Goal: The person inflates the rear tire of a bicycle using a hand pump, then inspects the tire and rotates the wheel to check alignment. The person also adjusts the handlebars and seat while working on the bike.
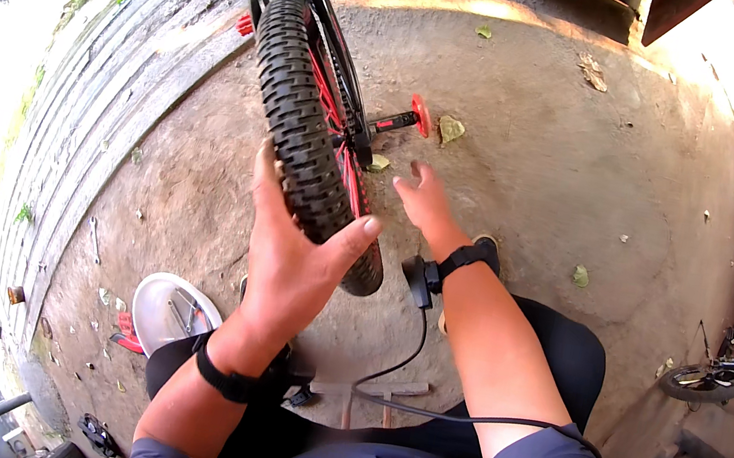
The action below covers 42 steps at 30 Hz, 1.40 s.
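Left hand (289, 260) is gripping the knobby bicycle tire (298, 91) out front, right hand (428, 202) is hanging beside it with fingers spread, so tbh with just 1 hand steadying, it's risking a wobble if that hold's slipping.

1 wide fisheye view looks down from head height onto the nearby tire (309, 127).

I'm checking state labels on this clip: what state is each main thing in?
Knobby bicycle tyre, mounted
Left hand, curled around the knobby bicycle tyre
Right hand, open, touching nothing visible
White basin, upright, holding metal tools
Metal spanner, lying on the ground
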{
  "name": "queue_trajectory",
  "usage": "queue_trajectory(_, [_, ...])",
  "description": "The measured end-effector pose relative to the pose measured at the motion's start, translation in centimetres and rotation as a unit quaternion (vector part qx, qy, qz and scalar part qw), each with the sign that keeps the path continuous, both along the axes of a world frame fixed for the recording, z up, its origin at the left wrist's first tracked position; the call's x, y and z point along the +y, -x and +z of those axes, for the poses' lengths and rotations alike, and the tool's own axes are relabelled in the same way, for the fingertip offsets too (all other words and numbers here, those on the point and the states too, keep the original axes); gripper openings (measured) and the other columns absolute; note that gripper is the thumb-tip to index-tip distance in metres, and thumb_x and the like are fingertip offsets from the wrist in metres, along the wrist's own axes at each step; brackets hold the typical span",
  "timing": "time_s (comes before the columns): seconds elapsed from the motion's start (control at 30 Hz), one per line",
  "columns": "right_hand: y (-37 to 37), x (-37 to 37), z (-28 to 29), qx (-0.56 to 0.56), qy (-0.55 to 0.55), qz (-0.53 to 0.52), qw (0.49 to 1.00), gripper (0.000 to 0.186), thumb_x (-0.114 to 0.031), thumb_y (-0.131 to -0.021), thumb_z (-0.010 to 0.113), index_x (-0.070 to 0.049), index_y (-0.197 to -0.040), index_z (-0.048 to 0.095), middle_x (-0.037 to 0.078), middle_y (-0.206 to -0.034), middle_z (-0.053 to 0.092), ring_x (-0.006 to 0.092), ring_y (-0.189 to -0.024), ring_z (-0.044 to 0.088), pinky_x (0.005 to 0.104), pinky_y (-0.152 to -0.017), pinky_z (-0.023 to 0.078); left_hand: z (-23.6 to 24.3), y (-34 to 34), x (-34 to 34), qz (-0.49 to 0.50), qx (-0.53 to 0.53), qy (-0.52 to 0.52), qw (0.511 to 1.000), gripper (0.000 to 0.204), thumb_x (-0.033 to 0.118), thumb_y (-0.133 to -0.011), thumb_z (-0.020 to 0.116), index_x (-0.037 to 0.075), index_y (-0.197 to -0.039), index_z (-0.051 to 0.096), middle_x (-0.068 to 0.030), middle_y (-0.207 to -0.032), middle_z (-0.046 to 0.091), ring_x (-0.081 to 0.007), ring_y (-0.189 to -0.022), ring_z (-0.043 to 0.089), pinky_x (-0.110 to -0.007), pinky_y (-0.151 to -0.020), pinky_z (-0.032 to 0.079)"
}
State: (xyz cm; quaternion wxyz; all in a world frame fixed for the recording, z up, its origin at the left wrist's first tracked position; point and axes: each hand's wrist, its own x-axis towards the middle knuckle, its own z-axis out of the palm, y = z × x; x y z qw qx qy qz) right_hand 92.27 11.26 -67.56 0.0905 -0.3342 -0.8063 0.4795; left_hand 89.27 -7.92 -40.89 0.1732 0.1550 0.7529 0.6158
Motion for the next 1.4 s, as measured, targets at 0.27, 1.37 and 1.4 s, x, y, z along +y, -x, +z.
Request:
queue_trajectory(0.27, [7.4,4.5,0.2,-0.006,-0.165,0.168,0.972,0.077,-0.027,-0.081,0.079,-0.005,-0.148,0.046,0.018,-0.153,0.047,0.0360,-0.144,0.042,0.0458,-0.117,0.037,-1.7,2.3,1.0,0.044,-0.094,0.016,0.995,0.066,0.005,-0.086,0.077,0.001,-0.138,0.036,-0.0040,-0.105,0.060,-0.0115,-0.089,0.059,-0.029,-0.081,0.052])
queue_trajectory(1.37, [14.6,3.7,-2.0,-0.045,-0.264,0.248,0.931,0.012,-0.014,-0.074,0.073,-0.011,-0.085,0.077,0.016,-0.088,0.071,0.0365,-0.093,0.071,0.0456,-0.080,0.058,-3.6,3.2,1.2,0.066,-0.033,-0.011,0.997,0.083,0.037,-0.082,0.079,-0.005,-0.142,0.040,-0.0187,-0.128,0.058,-0.0233,-0.098,0.066,-0.038,-0.083,0.056])
queue_trajectory(1.4, [14.6,3.8,-1.9,-0.045,-0.253,0.250,0.933,0.011,-0.014,-0.074,0.074,-0.011,-0.085,0.077,0.016,-0.088,0.071,0.0365,-0.093,0.071,0.0456,-0.080,0.058,-3.6,3.3,1.1,0.071,-0.035,-0.008,0.997,0.083,0.039,-0.081,0.080,-0.005,-0.141,0.042,-0.0185,-0.127,0.059,-0.0231,-0.096,0.067,-0.038,-0.083,0.056])
